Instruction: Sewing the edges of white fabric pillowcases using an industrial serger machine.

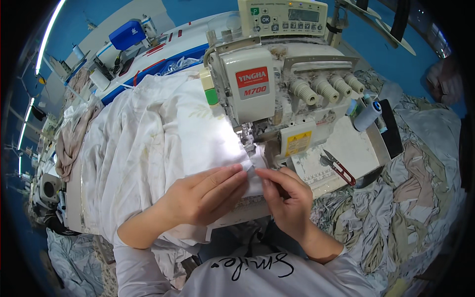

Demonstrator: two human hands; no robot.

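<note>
The left hand (205, 193) lies flat on the white fabric (148, 143) while the right hand (287, 198) pinches its edge just before the overlock machine's presser foot (247, 141), so seaming seems barely begun.

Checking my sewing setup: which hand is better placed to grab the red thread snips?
Right. The right hand sits nearer the red thread snips on the machine bed, while the left hand lies flat on the white fabric.
</note>
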